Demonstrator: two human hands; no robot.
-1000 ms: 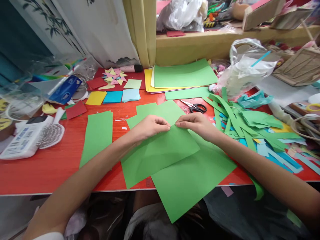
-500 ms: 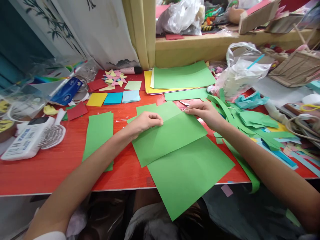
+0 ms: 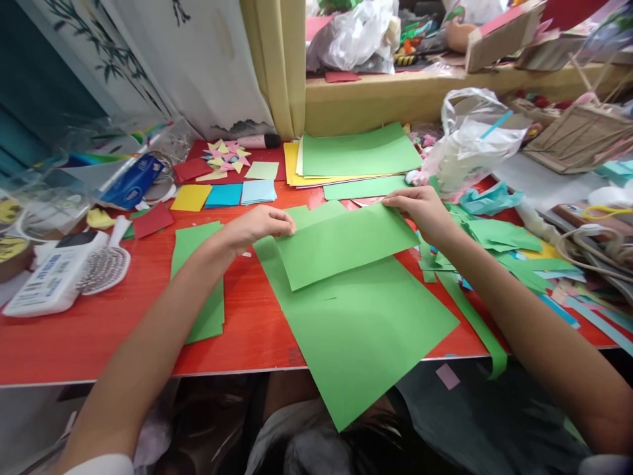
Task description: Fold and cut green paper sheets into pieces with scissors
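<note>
A rectangular sheet of green paper (image 3: 346,247) is pinched at its far corners between my two hands. My left hand (image 3: 264,225) is closed on its upper left corner, and my right hand (image 3: 414,203) grips the upper right one. Under it lies a larger green sheet (image 3: 376,330), turned at an angle, with its near corner jutting past the table edge. More green paper (image 3: 321,212) shows just behind the held sheet. To the left of these rests a small stack of green rectangles (image 3: 205,310), partly covered by my left forearm.
Green paper strips and scraps (image 3: 514,264) lie heaped at the right. Farther back are a stack of coloured paper (image 3: 361,152), small coloured squares (image 3: 222,193) and folded paper stars (image 3: 227,158). A hairbrush (image 3: 106,264) and a white bottle (image 3: 54,274) lie at the left.
Both hands have moved apart, the left one leftward and away from me, the right one slightly up and right. The held sheet has been raised and turned straighter, baring more of the larger sheet.
</note>
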